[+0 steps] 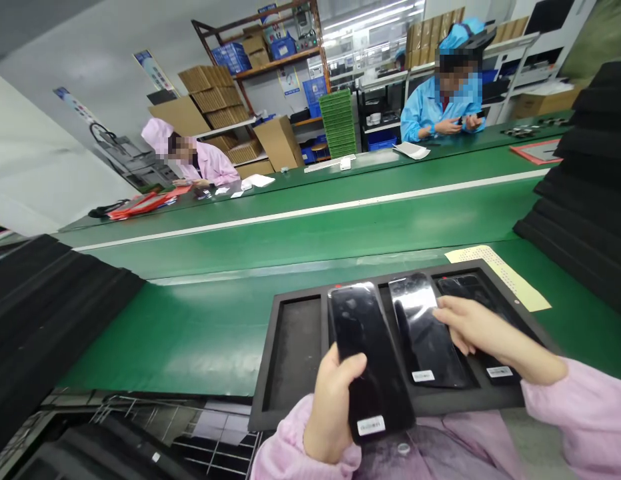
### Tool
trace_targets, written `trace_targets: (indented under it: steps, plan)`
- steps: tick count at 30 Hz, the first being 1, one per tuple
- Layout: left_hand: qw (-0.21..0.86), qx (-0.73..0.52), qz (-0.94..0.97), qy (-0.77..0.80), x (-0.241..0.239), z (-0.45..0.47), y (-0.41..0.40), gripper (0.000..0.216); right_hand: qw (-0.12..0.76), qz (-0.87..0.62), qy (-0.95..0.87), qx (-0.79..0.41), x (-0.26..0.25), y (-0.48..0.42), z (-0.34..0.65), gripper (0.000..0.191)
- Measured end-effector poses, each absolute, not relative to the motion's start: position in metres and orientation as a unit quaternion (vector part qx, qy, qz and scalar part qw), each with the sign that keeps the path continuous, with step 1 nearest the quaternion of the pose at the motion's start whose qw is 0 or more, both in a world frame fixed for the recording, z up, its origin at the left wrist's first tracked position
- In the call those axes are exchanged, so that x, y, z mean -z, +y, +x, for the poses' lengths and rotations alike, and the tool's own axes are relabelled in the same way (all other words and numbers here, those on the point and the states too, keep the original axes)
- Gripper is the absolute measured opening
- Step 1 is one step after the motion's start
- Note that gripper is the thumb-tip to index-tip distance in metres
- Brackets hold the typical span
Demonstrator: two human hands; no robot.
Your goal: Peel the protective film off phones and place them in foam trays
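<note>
My left hand (333, 400) grips a black glossy phone (365, 347) with a white label at its near end, holding it over a black foam tray (295, 347). The tray has several long slots; the leftmost slot is bare. Two more black phones lie in the right slots, one in the middle (423, 327) and one at the far right (463, 287). My right hand (483, 330) rests with its fingers stretched flat on those two phones. Both my sleeves are pink.
A green conveyor belt (315, 227) runs across in front. Stacks of black foam trays stand at the left (50, 300) and right (585, 180). A yellow paper strip (510, 277) lies by the tray. Two people in pink and blue coats work across the belt.
</note>
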State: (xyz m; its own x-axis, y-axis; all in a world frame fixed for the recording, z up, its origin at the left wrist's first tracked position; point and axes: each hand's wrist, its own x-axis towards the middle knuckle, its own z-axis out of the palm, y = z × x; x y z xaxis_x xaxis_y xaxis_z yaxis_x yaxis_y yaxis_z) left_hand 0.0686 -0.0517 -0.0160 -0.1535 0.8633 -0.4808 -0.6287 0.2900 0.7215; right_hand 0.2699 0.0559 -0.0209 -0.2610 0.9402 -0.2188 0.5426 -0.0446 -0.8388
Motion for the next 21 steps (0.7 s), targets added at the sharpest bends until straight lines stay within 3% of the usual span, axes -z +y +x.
trace_targets:
  steps: [4, 10, 14, 17, 21]
  plan:
    - [0.701, -0.504, 0.195, 0.466, 0.019, 0.079, -0.057, 0.027, 0.296, -0.555, -0.706, -0.326, 0.012, 0.047, 0.260, 0.028]
    - [0.736, -0.385, 0.304, 0.466, 0.017, 0.086, -0.063, 0.024, 0.370, -0.320, -0.828, -0.274, -0.020, 0.041, 0.248, 0.016]
    - [0.733, -0.376, 0.328, 0.463, 0.013, 0.085, -0.064, 0.024, 0.445, -0.242, -0.857, -0.098, -0.018, 0.031, 0.249, 0.018]
    - [0.749, -0.390, 0.306, 0.440, 0.011, 0.082, -0.063, 0.027, 0.398, -0.162, -0.903, 0.014, -0.017, 0.013, 0.262, 0.027]
    - [0.789, -0.428, 0.233, 0.375, 0.014, 0.076, -0.061, 0.033, 0.296, -0.079, -0.952, 0.011, -0.026, -0.011, 0.275, 0.034]
